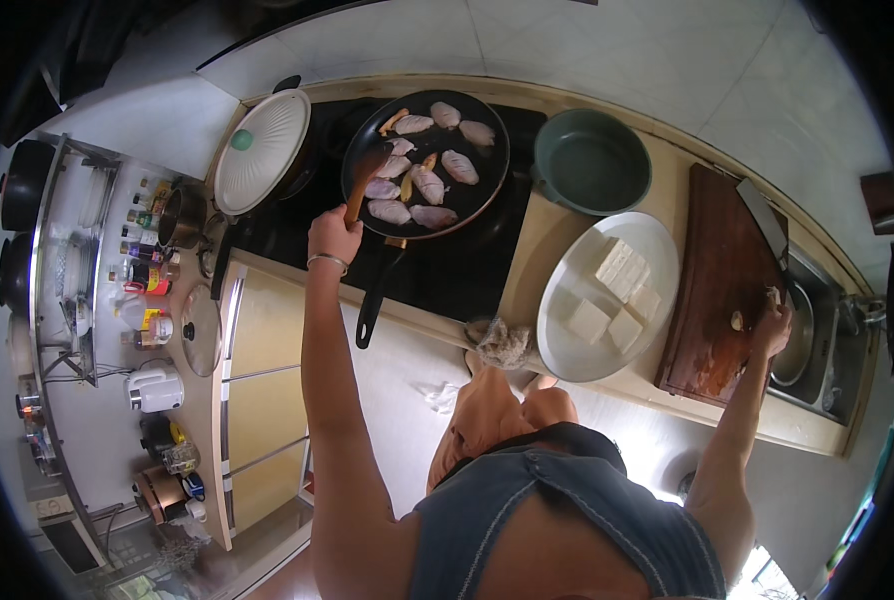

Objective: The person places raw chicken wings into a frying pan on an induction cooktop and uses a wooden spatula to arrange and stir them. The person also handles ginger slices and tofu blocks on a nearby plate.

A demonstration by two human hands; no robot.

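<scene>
My left hand [334,238] grips the handle of a wooden spatula [364,180], whose blade rests among the chicken wings in a black frying pan [484,199]. Scored chicken wing pieces [428,184] lie spread over the pan, with a few yellowish ginger-like pieces between them. Far to the right, my right hand [773,330] is over the edge of a wooden cutting board [706,300], its fingers closed on a small pale piece [773,296], perhaps garlic. Another pale piece [736,321] sits on the board. A cleaver [763,221] lies along the board's far edge.
The pan stands on a black cooktop [447,281] beside a white-lidded pot [263,150]. A green bowl [593,161] and a white plate [559,330] with tofu blocks [619,274] stand between cooktop and board. At right is a sink [826,360]; bottles [147,277] line the left counter.
</scene>
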